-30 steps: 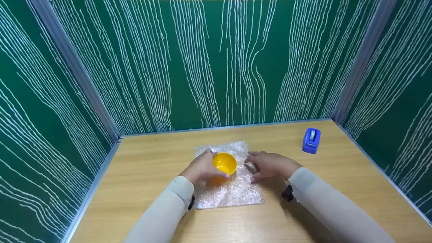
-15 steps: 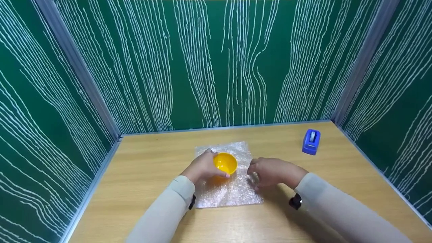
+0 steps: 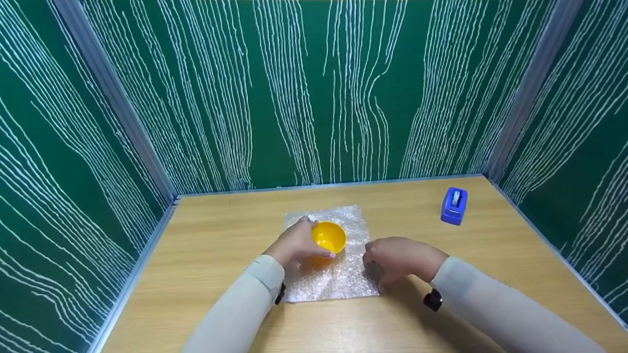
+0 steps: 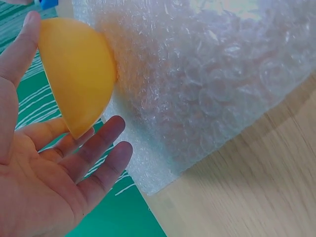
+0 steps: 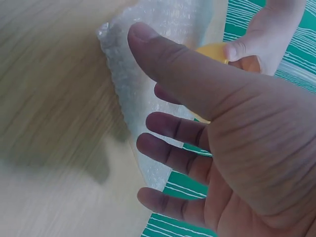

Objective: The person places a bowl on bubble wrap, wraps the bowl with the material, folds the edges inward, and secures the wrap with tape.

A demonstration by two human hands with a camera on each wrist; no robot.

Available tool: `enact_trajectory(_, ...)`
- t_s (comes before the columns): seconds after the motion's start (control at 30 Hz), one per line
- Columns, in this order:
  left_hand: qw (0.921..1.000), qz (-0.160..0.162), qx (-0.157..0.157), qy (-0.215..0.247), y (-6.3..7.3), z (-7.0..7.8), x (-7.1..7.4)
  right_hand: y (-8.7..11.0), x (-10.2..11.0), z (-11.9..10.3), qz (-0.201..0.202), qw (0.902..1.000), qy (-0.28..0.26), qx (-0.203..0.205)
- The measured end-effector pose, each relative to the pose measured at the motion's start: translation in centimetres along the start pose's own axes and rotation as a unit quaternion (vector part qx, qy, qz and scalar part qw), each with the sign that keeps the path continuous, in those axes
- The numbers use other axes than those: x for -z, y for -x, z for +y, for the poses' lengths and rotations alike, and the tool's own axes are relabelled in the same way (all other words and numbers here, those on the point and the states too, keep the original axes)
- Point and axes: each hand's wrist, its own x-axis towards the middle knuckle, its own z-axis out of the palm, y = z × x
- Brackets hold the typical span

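Note:
A small yellow bowl (image 3: 329, 237) sits, mouth up, on a sheet of bubble wrap (image 3: 338, 284) in the head view. My left hand (image 3: 297, 240) grips the bowl's rim from the left, thumb on the near side and fingers on the far side. From the left wrist view, the bowl (image 4: 79, 74) shows its rounded underside against the wrap. At the sheet's right edge is my right hand (image 3: 405, 257), holding nothing. Its thumb (image 5: 173, 64) and loosely bent fingers stand apart beside the bubble wrap (image 5: 128, 89) in the right wrist view.
A blue tape dispenser (image 3: 454, 206) stands at the back right of the wooden table (image 3: 221, 245). Green panels (image 3: 284, 98) with white wavy lines enclose the back and sides, joined by grey corner posts (image 3: 527, 83).
My right hand has moved down along the sheet's right edge, towards the near corner, and its fingers have drawn in somewhat. The left hand and the bowl have stayed in place.

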Motion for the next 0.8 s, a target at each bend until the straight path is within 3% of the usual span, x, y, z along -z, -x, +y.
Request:
enact_trajectory(0.23,1.0000,0.000,0.000,0.001,-0.20,-0.24,-0.07,-0.41,-0.64,0.03,-0.011,0.9998,0.012,0.010)
enact_trajectory(0.8,0.9999,0.006,-0.008,-0.004,-0.11,-0.16,-0.30,-0.85,-0.36,-0.72,-0.044,0.9980,0.005,-0.045)
